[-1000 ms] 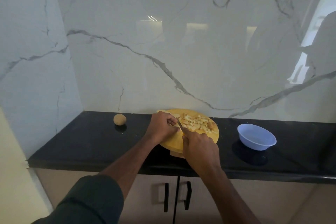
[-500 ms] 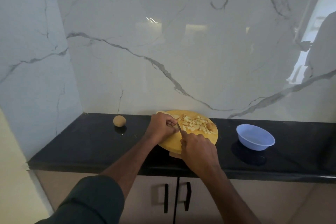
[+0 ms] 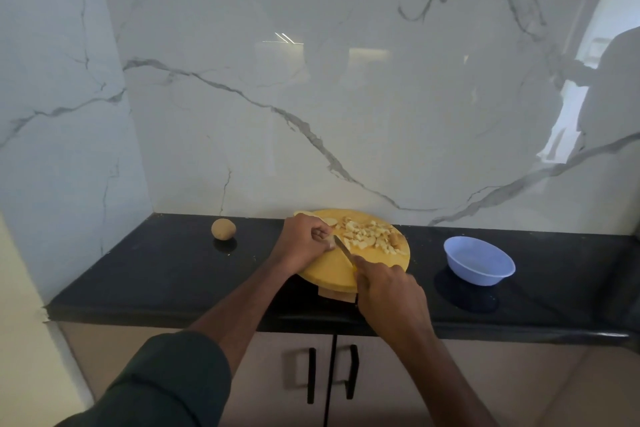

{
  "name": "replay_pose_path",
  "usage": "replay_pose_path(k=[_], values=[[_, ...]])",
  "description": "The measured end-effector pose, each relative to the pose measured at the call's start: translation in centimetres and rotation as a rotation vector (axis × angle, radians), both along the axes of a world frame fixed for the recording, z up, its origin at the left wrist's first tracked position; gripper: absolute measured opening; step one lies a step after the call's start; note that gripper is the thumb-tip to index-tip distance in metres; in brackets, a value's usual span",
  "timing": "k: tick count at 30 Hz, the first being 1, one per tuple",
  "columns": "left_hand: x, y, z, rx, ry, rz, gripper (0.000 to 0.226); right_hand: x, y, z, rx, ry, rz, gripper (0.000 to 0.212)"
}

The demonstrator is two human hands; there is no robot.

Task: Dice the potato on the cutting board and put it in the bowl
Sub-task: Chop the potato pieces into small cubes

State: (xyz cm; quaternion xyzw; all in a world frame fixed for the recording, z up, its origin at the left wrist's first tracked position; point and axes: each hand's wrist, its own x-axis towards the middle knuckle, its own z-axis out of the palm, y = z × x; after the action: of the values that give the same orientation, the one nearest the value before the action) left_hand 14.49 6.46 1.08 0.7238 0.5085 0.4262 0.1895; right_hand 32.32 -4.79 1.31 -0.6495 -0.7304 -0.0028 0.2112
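A round yellow cutting board [image 3: 329, 270] lies on the black counter. Several pale diced potato pieces [image 3: 369, 234] are heaped on its far right part. My left hand [image 3: 303, 241] rests on the board's left side, its curled fingers pinching a small potato piece that is mostly hidden. My right hand [image 3: 388, 291] grips the handle of a knife [image 3: 343, 248], whose blade points up-left and meets the piece by my left fingers. An empty light-blue bowl [image 3: 479, 260] stands to the right of the board.
A whole unpeeled potato [image 3: 223, 228] sits on the counter [image 3: 156, 270] to the left of the board. A marble wall rises right behind the board. Cabinet doors with black handles [image 3: 311, 374] are below the counter edge.
The knife blade has shifted slightly against the piece under my left fingers. Both hands stay in almost the same place on the board.
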Motion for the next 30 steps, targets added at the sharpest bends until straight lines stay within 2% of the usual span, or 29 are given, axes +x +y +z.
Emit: replay_pose_path(k=[4,8,25,30], values=[[-0.5,-0.2,0.3,-0.034,0.014,-0.033,0.034,0.4,-0.2,-0.2,0.015,0.073,-0.001,0.043],[-0.6,-0.3,0.3,-0.030,0.009,-0.011,0.029,0.0,0.0,0.5,0.058,0.141,0.011,0.041],[-0.2,-0.1,0.3,-0.042,-0.038,0.013,0.029,-2.5,1.5,0.8,0.064,0.055,0.028,0.040],[-0.2,-0.3,0.7,-0.048,-0.041,0.010,0.025,-3.0,2.0,0.8,0.034,0.121,0.030,0.036]])
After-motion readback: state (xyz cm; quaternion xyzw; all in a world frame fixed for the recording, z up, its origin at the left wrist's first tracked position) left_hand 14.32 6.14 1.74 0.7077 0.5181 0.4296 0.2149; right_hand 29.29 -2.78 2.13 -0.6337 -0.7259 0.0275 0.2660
